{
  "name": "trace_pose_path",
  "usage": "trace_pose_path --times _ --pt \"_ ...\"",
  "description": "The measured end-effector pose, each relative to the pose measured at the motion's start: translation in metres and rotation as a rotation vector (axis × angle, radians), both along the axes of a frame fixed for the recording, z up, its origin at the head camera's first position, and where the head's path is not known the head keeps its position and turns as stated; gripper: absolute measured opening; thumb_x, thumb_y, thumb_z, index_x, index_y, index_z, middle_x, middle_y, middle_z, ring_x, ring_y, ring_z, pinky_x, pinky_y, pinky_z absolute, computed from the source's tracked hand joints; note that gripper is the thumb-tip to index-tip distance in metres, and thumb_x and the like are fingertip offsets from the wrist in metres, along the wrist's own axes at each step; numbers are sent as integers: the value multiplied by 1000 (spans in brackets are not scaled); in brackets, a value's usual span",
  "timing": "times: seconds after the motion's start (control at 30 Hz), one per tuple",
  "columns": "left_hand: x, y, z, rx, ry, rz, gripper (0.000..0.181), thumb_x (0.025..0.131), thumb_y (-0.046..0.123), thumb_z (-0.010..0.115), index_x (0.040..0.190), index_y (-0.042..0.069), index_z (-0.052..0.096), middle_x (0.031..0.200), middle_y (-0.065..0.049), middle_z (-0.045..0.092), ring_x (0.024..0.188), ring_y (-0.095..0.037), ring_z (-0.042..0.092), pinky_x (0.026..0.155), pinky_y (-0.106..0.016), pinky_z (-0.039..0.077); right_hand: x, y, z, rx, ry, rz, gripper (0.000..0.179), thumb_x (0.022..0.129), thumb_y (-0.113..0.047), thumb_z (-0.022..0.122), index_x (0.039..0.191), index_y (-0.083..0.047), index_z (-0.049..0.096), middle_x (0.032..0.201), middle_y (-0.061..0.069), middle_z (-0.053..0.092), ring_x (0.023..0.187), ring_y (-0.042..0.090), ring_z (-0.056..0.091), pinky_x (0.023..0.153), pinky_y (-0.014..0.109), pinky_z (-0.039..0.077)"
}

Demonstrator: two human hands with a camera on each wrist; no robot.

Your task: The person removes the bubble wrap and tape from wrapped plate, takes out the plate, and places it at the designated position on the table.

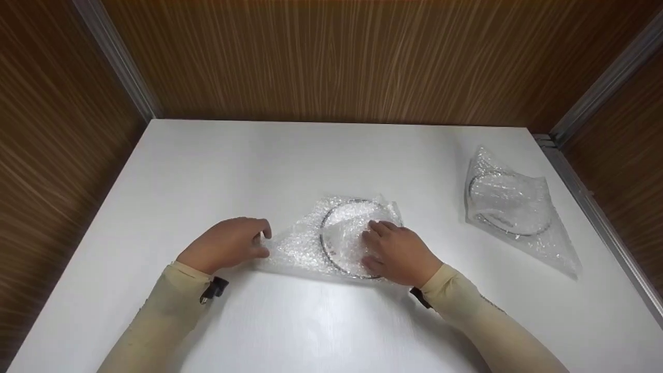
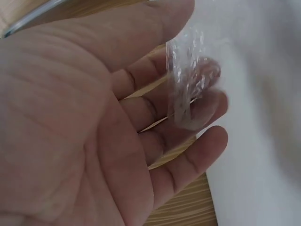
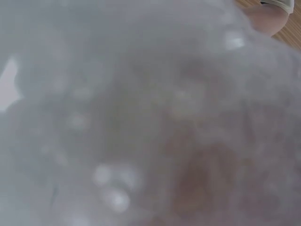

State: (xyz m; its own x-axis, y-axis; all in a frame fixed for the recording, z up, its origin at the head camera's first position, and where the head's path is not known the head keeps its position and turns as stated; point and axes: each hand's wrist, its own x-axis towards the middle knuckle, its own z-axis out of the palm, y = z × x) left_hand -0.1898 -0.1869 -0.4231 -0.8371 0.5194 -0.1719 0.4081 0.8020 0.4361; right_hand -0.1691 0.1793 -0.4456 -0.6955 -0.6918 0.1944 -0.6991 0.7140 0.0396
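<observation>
Near the middle of the table, a sheet of bubble wrap (image 1: pixel 300 243) lies around a round, flat, pale thing with a thin dark rim (image 1: pixel 322 241). My right hand (image 1: pixel 404 254) is over its right part, fingers and thumb curled on the bubble wrap there. Blurred bubble wrap (image 3: pixel 117 117) fills most of the right wrist view and hides that hand's grip. At the pointed left corner, my left hand (image 1: pixel 230 243) has thumb and fingers spread apart. The clear corner of the wrap (image 2: pixel 188 89) lies across its loosely bent fingers (image 2: pixel 207 146) in the left wrist view.
A second bubble-wrapped round thing (image 1: pixel 513 202) lies at the right side of the white table (image 1: pixel 233 160). Wood-grain panels (image 1: pixel 331 62) rise along the back and sides, with metal strips (image 1: pixel 119 57) at the corners.
</observation>
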Motion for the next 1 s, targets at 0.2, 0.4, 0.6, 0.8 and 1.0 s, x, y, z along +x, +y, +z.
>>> trace_pose_path --times 0.2,0.4,0.6,0.8,1.0 --pt "-3 -3 -12 13 37 -64 10 97 19 72 105 13 75 99 1 66 93 -20 61 87 -42 52 0 0 -1 -1 -21 -18 41 93 -27 69 121 1 66 128 27 65 115 45 64 90 55 57" --pt "0 6 0 -45 93 -78 23 95 4 61 113 9 74 104 -8 65 97 -27 61 87 -45 53 1 -1 1 0 -55 -39 41 94 -30 67 123 -1 66 131 25 64 118 44 63 88 56 57" --pt "5 38 25 -16 279 -77 39 89 -5 60 126 3 67 114 -13 66 103 -32 65 83 -44 56 1 -1 1 -11 -28 -29 36 92 -27 69 118 -2 66 127 23 65 114 41 64 82 54 59" --pt "4 81 38 11 342 -158 45 88 19 80 129 5 66 113 -10 65 101 -30 63 81 -42 55 1 -1 1 -13 -20 -40 36 93 -29 67 118 -3 67 128 22 65 115 41 65 84 52 59" --pt "4 114 28 -35 243 -124 69 77 28 91 133 1 60 112 -14 61 100 -33 59 77 -46 54 1 -2 1 -9 -19 -43 39 92 -30 69 118 -2 67 127 22 66 114 42 65 87 52 58"
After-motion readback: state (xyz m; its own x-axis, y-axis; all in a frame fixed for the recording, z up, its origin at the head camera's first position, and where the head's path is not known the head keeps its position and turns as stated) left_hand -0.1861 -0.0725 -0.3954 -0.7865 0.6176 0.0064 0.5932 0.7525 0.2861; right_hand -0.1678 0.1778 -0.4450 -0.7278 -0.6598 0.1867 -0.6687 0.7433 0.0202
